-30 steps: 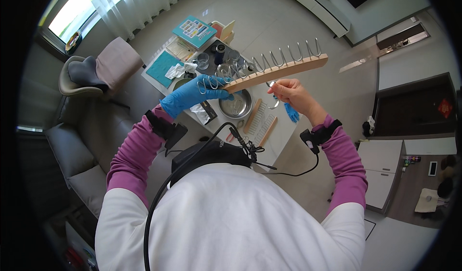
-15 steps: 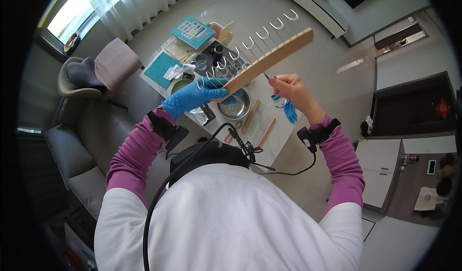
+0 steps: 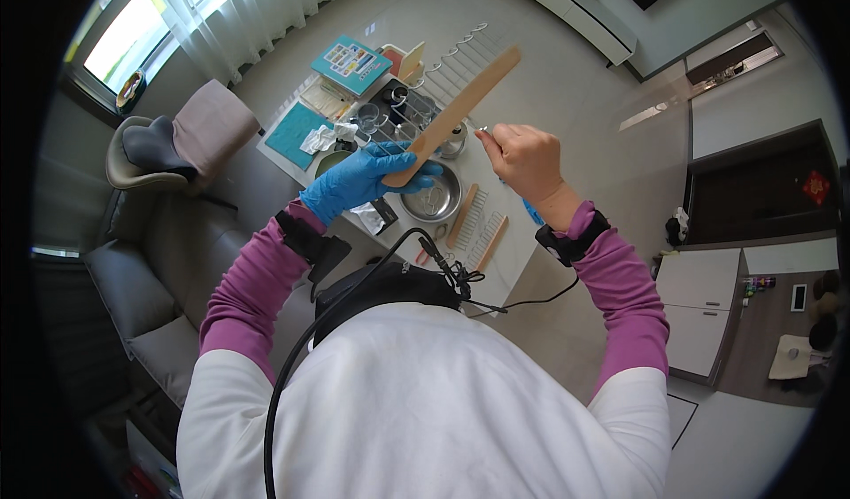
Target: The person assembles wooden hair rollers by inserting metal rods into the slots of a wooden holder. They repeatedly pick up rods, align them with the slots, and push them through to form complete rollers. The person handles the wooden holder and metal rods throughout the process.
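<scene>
My left hand (image 3: 372,177), in a blue glove, grips the lower end of a long wooden strip (image 3: 456,114). A row of thin wires with U-shaped bends (image 3: 456,54) stands out from the strip's far side; the wood now hides part of them. My bare right hand (image 3: 529,155) is closed just right of the strip, apart from it. A small bright tip shows at its thumb and finger; the rest of what it holds is hidden. Beneath the strip, a round metal bowl (image 3: 452,200) stands on the white table (image 3: 506,273) with small wire pieces inside.
Two smaller wooden strips with wires (image 3: 462,220) lie right of the bowl. Red-handled pliers or scissors (image 3: 422,255) lie near the table edge. A blue glove (image 3: 532,213) is partly behind my right wrist. Farther back are a turquoise box (image 3: 354,65), crumpled tissue (image 3: 320,136) and a glass cup (image 3: 368,115).
The wooden strip has tilted, its far end moving left and its face turning toward me. My right hand has turned over, and the metal tool with a ring that showed there is now mostly hidden.
</scene>
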`<state>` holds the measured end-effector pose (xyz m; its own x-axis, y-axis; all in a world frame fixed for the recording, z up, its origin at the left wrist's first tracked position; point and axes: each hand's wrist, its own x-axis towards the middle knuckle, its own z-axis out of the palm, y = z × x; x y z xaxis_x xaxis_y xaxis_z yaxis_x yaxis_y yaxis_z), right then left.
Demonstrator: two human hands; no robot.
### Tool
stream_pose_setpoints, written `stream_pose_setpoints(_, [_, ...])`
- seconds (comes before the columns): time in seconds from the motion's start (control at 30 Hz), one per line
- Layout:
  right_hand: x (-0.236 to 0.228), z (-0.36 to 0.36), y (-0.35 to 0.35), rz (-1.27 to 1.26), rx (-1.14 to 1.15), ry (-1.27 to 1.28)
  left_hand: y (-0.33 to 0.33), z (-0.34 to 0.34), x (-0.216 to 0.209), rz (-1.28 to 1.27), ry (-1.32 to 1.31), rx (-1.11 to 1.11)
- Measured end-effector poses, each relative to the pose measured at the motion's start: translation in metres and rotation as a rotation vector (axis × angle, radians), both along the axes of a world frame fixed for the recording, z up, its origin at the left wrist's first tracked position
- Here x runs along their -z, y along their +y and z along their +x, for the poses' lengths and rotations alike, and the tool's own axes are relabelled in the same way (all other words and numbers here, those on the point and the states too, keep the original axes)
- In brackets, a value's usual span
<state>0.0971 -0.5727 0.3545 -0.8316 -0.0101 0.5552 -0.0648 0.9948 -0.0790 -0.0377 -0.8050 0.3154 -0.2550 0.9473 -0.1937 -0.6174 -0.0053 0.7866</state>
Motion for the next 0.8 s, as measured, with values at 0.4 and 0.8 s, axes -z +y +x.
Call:
stream_pose_setpoints(0.4, [0.010, 0.002, 0.034, -1.820, 0.119, -0.643, -0.005, -0.017, 0.008, -0.050, 0.318, -0.132])
stream_pose_setpoints(0.8, [0.013, 0.005, 0.030, -2.126, -0.341, -0.573, 0.000, -0.016, 0.009, 0.048, 0.093, -0.097])
